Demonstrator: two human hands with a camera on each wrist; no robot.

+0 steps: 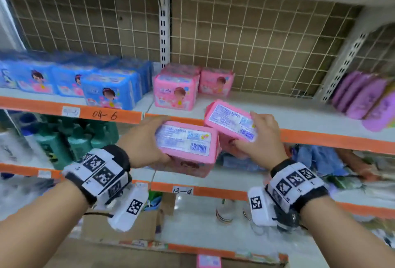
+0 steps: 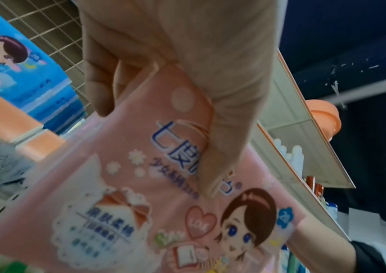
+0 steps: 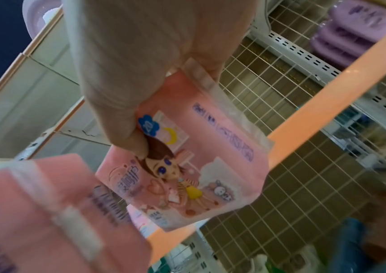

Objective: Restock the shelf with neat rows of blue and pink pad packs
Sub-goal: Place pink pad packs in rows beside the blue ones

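Note:
Each hand holds a pink pad pack in front of the shelf (image 1: 277, 116). My left hand (image 1: 145, 141) grips one pink pack (image 1: 186, 148) (image 2: 140, 203), label side up, thumb across its printed face. My right hand (image 1: 263, 139) grips a second pink pack (image 1: 230, 122) (image 3: 187, 166), tilted, at the shelf's front edge. On the shelf stand pink packs (image 1: 175, 92) near the middle post and a row of blue packs (image 1: 106, 90) to the left.
Purple packs (image 1: 367, 98) lean at the shelf's right end. A wire grid (image 1: 256, 43) backs the shelf. Green bottles (image 1: 70, 139) fill the lower left shelf. An orange price strip (image 1: 331, 139) runs along the front edge. A cardboard box (image 1: 119, 225) sits below.

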